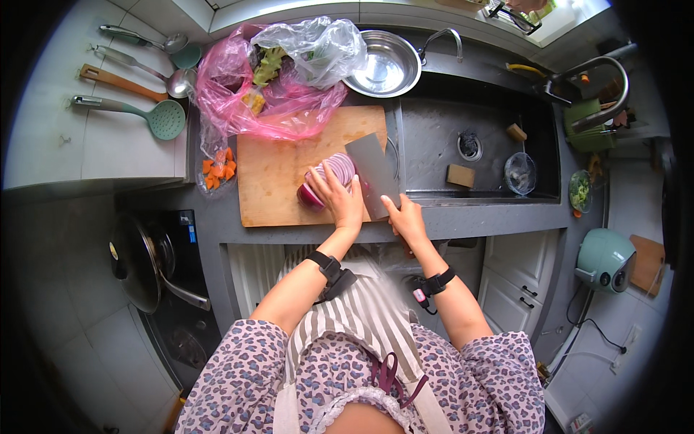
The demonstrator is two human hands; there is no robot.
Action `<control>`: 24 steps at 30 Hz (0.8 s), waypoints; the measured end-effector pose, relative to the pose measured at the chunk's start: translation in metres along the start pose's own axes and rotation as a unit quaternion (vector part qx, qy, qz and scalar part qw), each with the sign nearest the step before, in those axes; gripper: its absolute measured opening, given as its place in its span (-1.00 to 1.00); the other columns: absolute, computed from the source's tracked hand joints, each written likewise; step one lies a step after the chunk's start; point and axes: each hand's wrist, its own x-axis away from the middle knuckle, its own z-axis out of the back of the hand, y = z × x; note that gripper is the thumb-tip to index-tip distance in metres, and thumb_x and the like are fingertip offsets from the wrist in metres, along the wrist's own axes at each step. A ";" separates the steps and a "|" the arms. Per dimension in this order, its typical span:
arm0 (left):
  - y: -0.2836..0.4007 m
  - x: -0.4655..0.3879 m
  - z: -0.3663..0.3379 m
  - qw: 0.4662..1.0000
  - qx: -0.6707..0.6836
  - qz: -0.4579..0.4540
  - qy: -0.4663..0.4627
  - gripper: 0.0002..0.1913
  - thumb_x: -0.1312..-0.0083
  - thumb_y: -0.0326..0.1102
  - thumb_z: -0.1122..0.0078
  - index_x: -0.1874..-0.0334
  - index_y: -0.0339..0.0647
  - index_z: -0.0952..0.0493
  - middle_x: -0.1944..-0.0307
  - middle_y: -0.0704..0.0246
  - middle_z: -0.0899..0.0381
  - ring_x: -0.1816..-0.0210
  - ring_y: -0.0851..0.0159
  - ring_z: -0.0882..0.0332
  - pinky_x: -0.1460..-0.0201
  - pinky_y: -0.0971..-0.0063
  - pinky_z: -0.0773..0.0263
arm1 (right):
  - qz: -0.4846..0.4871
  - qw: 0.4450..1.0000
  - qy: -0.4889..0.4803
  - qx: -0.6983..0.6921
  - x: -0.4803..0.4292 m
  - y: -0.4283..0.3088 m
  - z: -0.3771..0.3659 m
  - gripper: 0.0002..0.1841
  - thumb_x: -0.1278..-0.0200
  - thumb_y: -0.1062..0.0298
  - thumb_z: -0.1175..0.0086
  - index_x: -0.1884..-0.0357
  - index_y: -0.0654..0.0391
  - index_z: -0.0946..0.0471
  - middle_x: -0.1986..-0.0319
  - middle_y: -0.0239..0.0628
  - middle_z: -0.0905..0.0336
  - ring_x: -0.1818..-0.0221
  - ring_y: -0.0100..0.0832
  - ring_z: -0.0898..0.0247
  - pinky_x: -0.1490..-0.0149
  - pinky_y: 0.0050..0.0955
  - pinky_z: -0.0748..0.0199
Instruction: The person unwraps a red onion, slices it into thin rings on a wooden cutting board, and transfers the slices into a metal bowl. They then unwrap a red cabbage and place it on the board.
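A wooden cutting board (271,190) lies on the dark counter. On it rests a red onion (340,167), its upper right part cut into thin slices that stay bunched together. My left hand (339,200) presses on the onion with spread fingers. The handle of a cleaver (373,176) is in my right hand (405,217), a finger and thumb near the base of the blade. The broad blade stands just right of the slices; whether its edge touches them is hard to tell. A clear bag or bowl of orange carrot chunks (218,169) sits left of the board.
Pink and clear plastic bags (293,116) with vegetables overlap the board's back edge. A steel basin (385,65) stands behind, beside the dark sink (434,130), which holds a sponge (460,176) and a strainer (520,173). A lidded pan (135,263) is on the stove at left.
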 end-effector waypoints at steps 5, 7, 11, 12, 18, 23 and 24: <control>-0.004 0.001 -0.007 0.999 0.005 -0.019 0.047 -0.25 -0.22 -0.12 -0.34 -0.44 -0.08 -0.24 -0.51 -0.05 0.15 -0.53 -0.20 0.28 -0.52 -0.04 0.24 | 0.071 0.994 0.034 0.069 0.000 0.000 -0.026 -0.55 -0.34 -0.01 -0.15 0.21 0.31 -0.54 0.74 -0.24 -0.49 0.79 -0.41 -0.42 0.65 -0.39 -0.36; -0.002 0.001 -0.010 0.998 -0.010 -0.024 0.050 -0.28 -0.23 -0.11 -0.33 -0.43 -0.05 -0.27 -0.50 -0.01 0.10 -0.52 -0.18 0.24 -0.52 -0.03 0.21 | 0.083 0.994 0.007 0.068 0.001 -0.005 -0.035 -0.59 -0.35 0.05 -0.13 0.12 0.29 -0.56 0.73 -0.22 -0.50 0.79 -0.41 -0.42 0.65 -0.38 -0.36; 0.006 -0.002 -0.014 0.997 0.027 -0.056 0.051 -0.36 -0.28 -0.16 -0.28 -0.40 -0.03 -0.31 -0.49 0.03 0.04 -0.51 -0.16 0.16 -0.50 -0.04 0.15 | 0.013 0.997 -0.061 -0.044 0.006 -0.014 -0.036 -0.71 -0.42 0.18 -0.04 0.07 0.21 -0.56 0.74 -0.29 -0.47 0.79 -0.50 -0.36 0.66 -0.43 -0.30; 0.004 -0.004 -0.013 0.995 0.045 -0.070 0.062 -0.40 -0.31 -0.22 -0.25 -0.39 -0.04 -0.30 -0.48 0.03 0.03 -0.50 -0.16 0.14 -0.50 -0.04 0.13 | 0.011 0.997 -0.050 -0.063 0.009 -0.017 -0.041 -0.72 -0.42 0.19 -0.04 0.07 0.22 -0.56 0.75 -0.31 -0.46 0.79 -0.51 -0.35 0.67 -0.43 -0.28; 0.037 -0.013 -0.010 0.989 0.097 -0.107 0.039 -0.42 -0.28 -0.31 -0.27 -0.36 -0.02 -0.33 -0.46 0.05 -0.01 -0.49 -0.18 0.11 -0.49 -0.03 0.06 | 0.012 0.992 0.000 -0.126 0.014 -0.030 -0.024 -0.75 -0.44 0.22 -0.02 0.19 0.25 -0.53 0.76 -0.37 -0.43 0.80 -0.55 -0.31 0.68 -0.47 -0.24; 0.087 -0.046 -0.019 0.977 0.143 -0.154 0.020 -0.39 -0.29 -0.33 -0.25 -0.40 -0.01 -0.28 -0.48 0.04 0.03 -0.50 -0.16 0.14 -0.48 -0.02 0.13 | 0.038 0.990 0.084 -0.110 -0.003 -0.061 0.007 -0.73 -0.41 0.23 -0.04 0.24 0.29 -0.52 0.75 -0.25 -0.46 0.77 -0.45 -0.41 0.64 -0.38 -0.33; 0.098 -0.057 -0.026 0.973 0.155 -0.169 0.029 -0.39 -0.26 -0.34 -0.27 -0.37 0.00 -0.32 -0.45 0.02 -0.03 -0.47 -0.21 0.09 -0.47 -0.07 0.07 | 0.033 0.989 0.081 -0.119 -0.009 -0.070 0.018 -0.72 -0.41 0.22 -0.04 0.30 0.29 -0.48 0.75 -0.21 -0.47 0.76 -0.44 -0.43 0.63 -0.35 -0.34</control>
